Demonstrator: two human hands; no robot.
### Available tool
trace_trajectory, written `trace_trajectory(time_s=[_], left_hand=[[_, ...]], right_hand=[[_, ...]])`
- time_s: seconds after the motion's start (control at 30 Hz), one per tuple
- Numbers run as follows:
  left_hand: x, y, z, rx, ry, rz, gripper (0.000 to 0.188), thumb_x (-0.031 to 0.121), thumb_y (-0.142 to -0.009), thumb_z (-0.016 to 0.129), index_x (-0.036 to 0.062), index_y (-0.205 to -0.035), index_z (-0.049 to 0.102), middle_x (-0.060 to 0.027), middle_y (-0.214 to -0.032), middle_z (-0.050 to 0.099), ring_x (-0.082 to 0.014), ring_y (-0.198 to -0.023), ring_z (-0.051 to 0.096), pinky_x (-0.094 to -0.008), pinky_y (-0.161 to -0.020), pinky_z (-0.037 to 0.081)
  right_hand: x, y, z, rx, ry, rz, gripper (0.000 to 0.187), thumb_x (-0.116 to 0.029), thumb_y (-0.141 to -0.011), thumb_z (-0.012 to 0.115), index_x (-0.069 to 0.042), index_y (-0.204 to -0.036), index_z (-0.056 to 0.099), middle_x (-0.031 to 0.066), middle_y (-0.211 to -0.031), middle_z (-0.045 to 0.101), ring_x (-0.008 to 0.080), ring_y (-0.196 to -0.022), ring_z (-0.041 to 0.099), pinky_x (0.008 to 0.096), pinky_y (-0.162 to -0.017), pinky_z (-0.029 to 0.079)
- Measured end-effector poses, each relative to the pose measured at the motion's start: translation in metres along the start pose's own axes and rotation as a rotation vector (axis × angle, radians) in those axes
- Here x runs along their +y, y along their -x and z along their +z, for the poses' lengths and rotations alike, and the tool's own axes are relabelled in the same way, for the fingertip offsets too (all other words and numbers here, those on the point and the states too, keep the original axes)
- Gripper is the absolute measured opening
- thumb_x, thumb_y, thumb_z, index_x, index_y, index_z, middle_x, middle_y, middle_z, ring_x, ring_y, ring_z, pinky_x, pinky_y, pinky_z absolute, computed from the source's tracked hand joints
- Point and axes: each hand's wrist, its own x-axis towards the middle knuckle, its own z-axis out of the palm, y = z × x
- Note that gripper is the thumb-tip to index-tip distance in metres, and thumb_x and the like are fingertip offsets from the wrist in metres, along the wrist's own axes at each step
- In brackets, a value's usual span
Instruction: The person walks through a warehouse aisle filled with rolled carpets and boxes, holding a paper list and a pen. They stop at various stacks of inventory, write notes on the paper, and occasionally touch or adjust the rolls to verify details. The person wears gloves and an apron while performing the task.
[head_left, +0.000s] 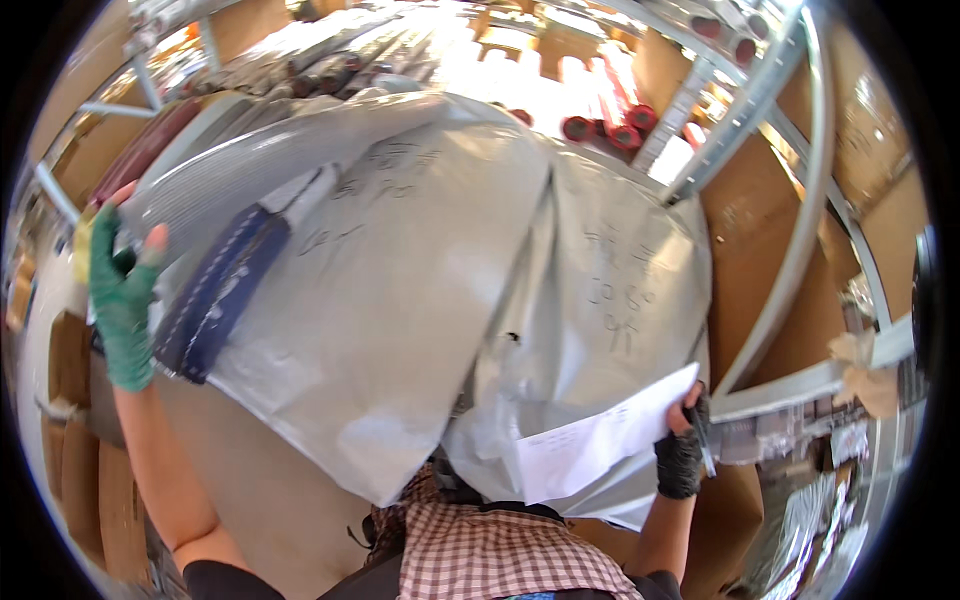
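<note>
Head view: right grip (682,445) holds white paper (600,442); left grip (124,285) beside grey sheeting (400,290).

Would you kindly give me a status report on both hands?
Left hand open beside grey roll. Right hand holding white paper. Blue strip at grey sheeting's left side.

Dark handwritten digits on left grey wrapping (410,280) and right grey wrapping (565,260); white paper sheet (610,438) has lines too small to read.

Glare pours in at the far side — it bleaches the long red tubular rolls (612,90) and glosses my silvery-grey plastic sheeting (400,280) — while the pale grey metal rail (815,190) bows near the black rim.
</note>
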Motion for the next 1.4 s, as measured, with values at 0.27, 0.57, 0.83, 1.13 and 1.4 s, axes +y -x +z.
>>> trace_trajectory(time_s=[0.27, 0.57, 0.83, 1.13, 1.4], left_hand=[[-0.009, -0.005, -0.002, -0.029, -0.040, -0.039, 0.048, 0.024, -0.083, 0.068, 0.0084, -0.125, 0.051, -0.0062, -0.119, 0.053, -0.0157, -0.100, 0.055, -0.0249, -0.083, 0.047], [-0.009, -0.001, 0.003, -0.039, -0.057, -0.040, 0.048, 0.026, -0.085, 0.066, 0.0083, -0.126, 0.049, -0.0046, -0.120, 0.052, -0.0158, -0.103, 0.054, -0.0248, -0.086, 0.045], [-0.010, 0.024, 0.001, 0.018, -0.080, -0.041, 0.046, 0.018, -0.078, 0.071, 0.0078, -0.119, 0.055, 0.0023, -0.103, 0.045, -0.0088, -0.086, 0.042, -0.0189, -0.073, 0.035], [-0.015, 0.069, 0.006, -0.101, -0.033, -0.158, 0.055, 0.018, -0.073, 0.075, 0.0063, -0.122, 0.052, -0.0020, -0.113, 0.049, -0.0144, -0.105, 0.045, -0.0274, -0.092, 0.036], [-0.067, 0.158, 0.018, -0.202, -0.220, -0.108, 0.057, 0.006, -0.068, 0.075, 0.0048, -0.120, 0.052, -0.0137, -0.119, 0.053, -0.0258, -0.107, 0.053, -0.0360, -0.095, 0.043]], right_hand=[[-0.007, 0.012, 0.004, -0.016, 0.028, 0.033, 0.038, -0.017, -0.070, 0.073, -0.016, -0.086, 0.039, -0.0037, -0.084, 0.035, 0.0086, -0.077, 0.034, 0.0194, -0.069, 0.030], [-0.002, 0.016, -0.010, 0.028, -0.023, 0.065, 0.040, -0.017, -0.068, 0.074, -0.016, -0.085, 0.038, -0.0055, -0.079, 0.033, 0.0062, -0.074, 0.032, 0.0190, -0.065, 0.027], [0.017, 0.011, -0.029, 0.011, -0.151, 0.048, 0.043, -0.010, -0.066, 0.069, -0.017, -0.092, 0.036, 0.0022, -0.090, 0.045, 0.0198, -0.083, 0.054, 0.0396, -0.079, 0.053], [0.012, 0.006, -0.014, 0.005, -0.060, -0.041, 0.042, -0.017, -0.069, 0.072, -0.013, -0.088, 0.035, 0.0036, -0.090, 0.039, 0.0177, -0.081, 0.048, 0.0362, -0.076, 0.051], [0.020, -0.016, -0.014, -0.178, 0.002, -0.086, 0.036, -0.019, -0.073, 0.067, -0.014, -0.094, 0.037, 0.0009, -0.090, 0.039, 0.0141, -0.089, 0.041, 0.0276, -0.087, 0.036]])
